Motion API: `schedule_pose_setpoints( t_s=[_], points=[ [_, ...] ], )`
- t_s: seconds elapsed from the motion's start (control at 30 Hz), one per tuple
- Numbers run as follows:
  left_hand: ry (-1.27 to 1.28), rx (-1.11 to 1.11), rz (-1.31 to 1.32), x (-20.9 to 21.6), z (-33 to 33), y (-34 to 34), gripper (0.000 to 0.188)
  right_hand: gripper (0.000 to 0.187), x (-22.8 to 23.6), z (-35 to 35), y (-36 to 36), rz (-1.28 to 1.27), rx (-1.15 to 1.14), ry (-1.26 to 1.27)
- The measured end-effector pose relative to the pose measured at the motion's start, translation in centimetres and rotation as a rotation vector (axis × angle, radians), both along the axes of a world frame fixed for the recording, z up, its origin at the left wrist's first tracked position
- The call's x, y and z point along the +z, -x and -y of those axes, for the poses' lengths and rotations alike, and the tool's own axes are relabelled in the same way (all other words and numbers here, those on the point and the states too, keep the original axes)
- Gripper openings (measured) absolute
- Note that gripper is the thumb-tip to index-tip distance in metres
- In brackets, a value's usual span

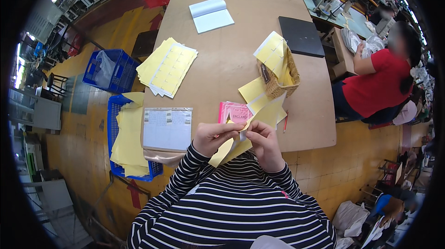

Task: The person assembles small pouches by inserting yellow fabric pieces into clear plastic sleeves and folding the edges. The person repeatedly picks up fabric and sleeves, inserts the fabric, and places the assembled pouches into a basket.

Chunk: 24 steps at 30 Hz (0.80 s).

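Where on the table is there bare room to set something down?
Widest: the middle of the table, between the yellow sheet stack and wicker basket, below the open notebook. Another: right side, between the black slab, the red pencil and the table's right edge. Crowded: around the left hand and right hand, by the held yellow sheet, pink packet and basket.

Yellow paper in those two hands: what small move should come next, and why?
I'd suggest a slight, gentle pull apart: the left hand and right hand both pinch the yellow paper close together, and a hard tug might tear it.
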<state>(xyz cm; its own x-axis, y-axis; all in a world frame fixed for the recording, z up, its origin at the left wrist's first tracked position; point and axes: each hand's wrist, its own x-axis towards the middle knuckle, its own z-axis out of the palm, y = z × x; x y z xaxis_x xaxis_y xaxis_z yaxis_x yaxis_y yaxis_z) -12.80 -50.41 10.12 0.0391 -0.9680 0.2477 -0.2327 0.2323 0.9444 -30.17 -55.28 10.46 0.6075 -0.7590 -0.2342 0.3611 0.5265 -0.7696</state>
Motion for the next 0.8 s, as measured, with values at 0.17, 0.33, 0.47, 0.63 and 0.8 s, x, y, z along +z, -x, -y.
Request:
schedule_pose_setpoints(
  t_s=[0.17,0.33,0.47,0.63,0.8],
  points=[
    [-0.009,0.168,0.059,0.5,-0.3,0.9,0.016,0.015,0.2,-0.8,-0.8,-0.286,-0.177,0.378],
    [0.052,0.267,0.114,0.5,-0.2,2.0,0.01,0.021,0.4,-0.8,-1.1,-0.592,-0.405,0.836],
    [0.067,0.254,0.107,0.8,-0.1,2.3,0.012,0.021,0.4,-0.4,-0.9,-0.69,-0.449,1.063],
    [0.043,0.191,0.083,1.3,0.0,2.1,0.017,0.019,0.6,-0.4,-0.8,-0.705,-0.433,1.1],
    [0.068,0.216,0.106,1.2,0.2,2.5,0.024,0.012,0.8,-0.5,-0.8,-0.834,-0.471,1.174]
  ],
)
